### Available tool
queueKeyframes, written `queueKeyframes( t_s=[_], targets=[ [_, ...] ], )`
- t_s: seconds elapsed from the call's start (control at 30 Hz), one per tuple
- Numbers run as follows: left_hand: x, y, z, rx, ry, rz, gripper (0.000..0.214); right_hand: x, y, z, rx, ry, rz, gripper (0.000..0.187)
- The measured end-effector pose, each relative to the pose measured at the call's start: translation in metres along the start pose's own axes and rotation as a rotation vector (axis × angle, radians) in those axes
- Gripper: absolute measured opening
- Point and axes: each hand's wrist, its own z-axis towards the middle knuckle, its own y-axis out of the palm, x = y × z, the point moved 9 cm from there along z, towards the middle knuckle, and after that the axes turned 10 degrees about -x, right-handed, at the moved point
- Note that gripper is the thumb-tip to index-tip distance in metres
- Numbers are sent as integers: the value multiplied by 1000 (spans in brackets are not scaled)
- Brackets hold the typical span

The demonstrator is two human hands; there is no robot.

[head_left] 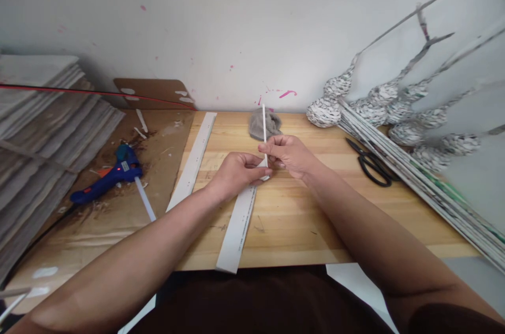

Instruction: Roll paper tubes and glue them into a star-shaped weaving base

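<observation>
Left hand (236, 173) pinching the far end of a long white paper strip (239, 226) lying on the wooden board (300, 218), right hand (290, 155) fingers closed around a thin white stick (264, 123) standing upright at that end, blue glue gun (108, 179) at left, black scissors (373, 163) at right

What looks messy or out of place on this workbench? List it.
Dried glue drips and scraps litter the brown cardboard sheet around the blue hot-glue gun. Pink paint flecks mark the white wall. A crumpled grey cloth lies at the wooden board's back edge. Nothing looks spilled or broken.
</observation>
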Motion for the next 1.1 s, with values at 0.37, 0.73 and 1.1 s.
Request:
queueKeyframes(
  t_s=[0.37,0.73,1.1],
  targets=[
    [-5,4,0,-28,-16,-46,26,0,-1,2,-30,15,-40,39],
    [-8,6,0,-41,-13,-85,24,1,-1,1,-191,28,-64,29],
    [-8,2,-1,1,28,59,30,0,1,3,-143,17,-43,29]
  ],
)
